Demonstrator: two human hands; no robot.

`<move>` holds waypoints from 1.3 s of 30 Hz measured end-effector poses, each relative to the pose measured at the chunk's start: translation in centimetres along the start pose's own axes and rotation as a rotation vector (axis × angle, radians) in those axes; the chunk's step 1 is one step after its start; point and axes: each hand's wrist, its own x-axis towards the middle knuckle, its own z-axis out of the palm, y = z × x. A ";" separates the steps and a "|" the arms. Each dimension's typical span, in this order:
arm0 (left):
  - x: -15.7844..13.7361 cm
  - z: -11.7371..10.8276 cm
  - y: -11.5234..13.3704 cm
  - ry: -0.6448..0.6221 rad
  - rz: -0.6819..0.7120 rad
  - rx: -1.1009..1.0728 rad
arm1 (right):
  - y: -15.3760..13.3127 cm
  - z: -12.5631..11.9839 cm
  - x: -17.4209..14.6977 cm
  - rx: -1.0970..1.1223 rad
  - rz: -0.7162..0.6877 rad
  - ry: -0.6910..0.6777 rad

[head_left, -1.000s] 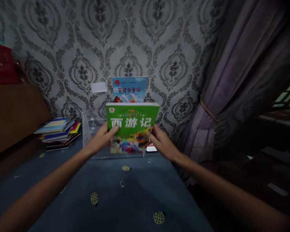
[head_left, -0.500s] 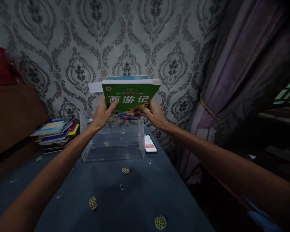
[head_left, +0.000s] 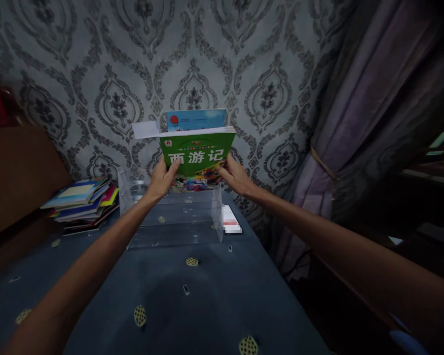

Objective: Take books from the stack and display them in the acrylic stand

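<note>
Since the green book [head_left: 197,167] looks light, flexible and slightly slick, I hold its opposite side edges, left grip [head_left: 161,180] and right grip [head_left: 238,175] both closed around it.

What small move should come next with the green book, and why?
Probably ease the green 西游记 book down toward the clear display rack: the left hand and right hand grip its sides, the blue book rises behind it, and the rack's front tiers show below.
</note>
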 end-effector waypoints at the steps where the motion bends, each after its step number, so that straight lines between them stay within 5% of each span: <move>1: 0.0 0.1 -0.2 0.001 -0.017 0.007 | 0.3 0.0 0.1 -0.013 -0.006 -0.005; 12: -0.9 1.3 1.4 0.094 -0.072 0.785 | 1.6 0.5 -0.4 -0.233 0.003 0.072; 16: -0.6 1.7 0.6 0.171 -0.003 0.777 | 1.9 1.0 -0.3 -0.307 -0.011 0.155; 21: 0.7 1.5 -1.0 0.097 0.044 0.574 | 2.3 1.9 1.0 -0.223 0.000 0.157; 29: 1.6 1.9 -0.4 0.037 -0.118 0.616 | 2.9 2.8 2.6 -0.025 0.159 0.215; 39: 2.4 1.8 0.3 -0.016 -0.194 0.717 | 3.5 3.0 2.8 -0.019 0.174 0.249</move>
